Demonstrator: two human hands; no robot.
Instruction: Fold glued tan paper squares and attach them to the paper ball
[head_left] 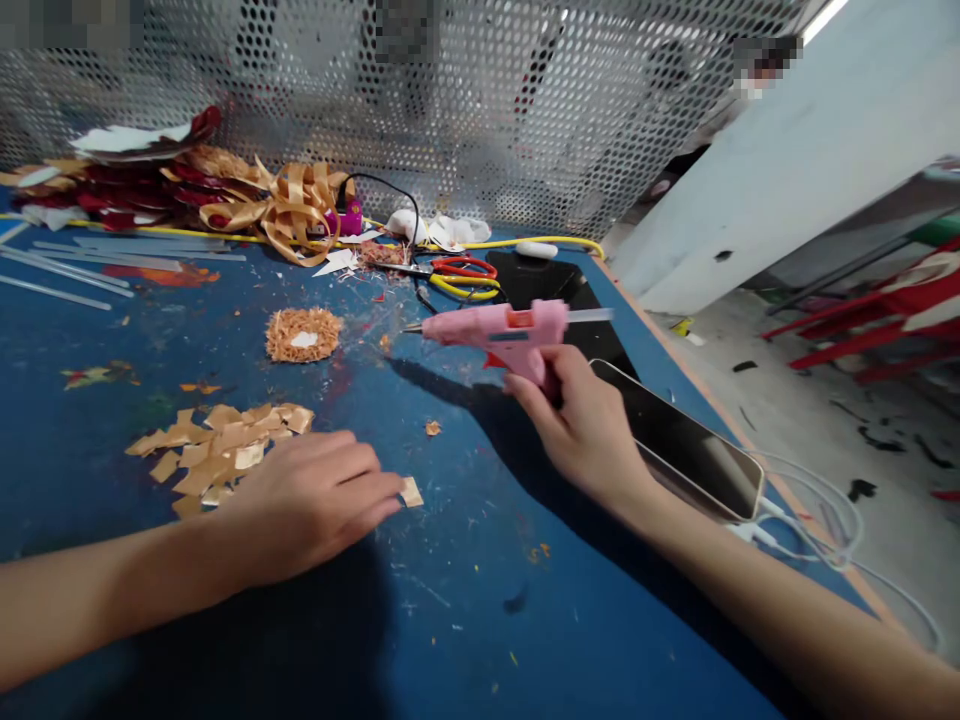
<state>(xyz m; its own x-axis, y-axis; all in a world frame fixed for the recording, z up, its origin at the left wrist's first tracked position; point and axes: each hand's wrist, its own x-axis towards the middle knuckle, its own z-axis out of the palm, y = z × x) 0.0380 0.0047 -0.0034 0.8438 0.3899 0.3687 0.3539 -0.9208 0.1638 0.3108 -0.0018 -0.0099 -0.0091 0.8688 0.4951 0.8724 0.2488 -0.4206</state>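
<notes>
My right hand (589, 425) is wrapped round the handle of a pink hot glue gun (491, 328), its nozzle aimed left and a clear glue stick (590, 315) poking out of the back. My left hand (311, 505) is closed, with a small gold ribbon piece (411, 492) at its fingertips. Behind that hand lies a loose pile of cut gold ribbon pieces (217, 445), partly covered by it. Farther back, left of the nozzle, a frayed tan oval piece (304, 335) with a pale centre lies on the blue table (465, 600).
Red- and yellow-handled scissors (465, 278) lie behind the glue gun. A phone (686, 440) with white cables is near the right edge. Glue sticks (67, 270) lie at the left. Ribbon loops (307, 200) and dark red material (127, 190) are heaped against the perforated metal panel (480, 120).
</notes>
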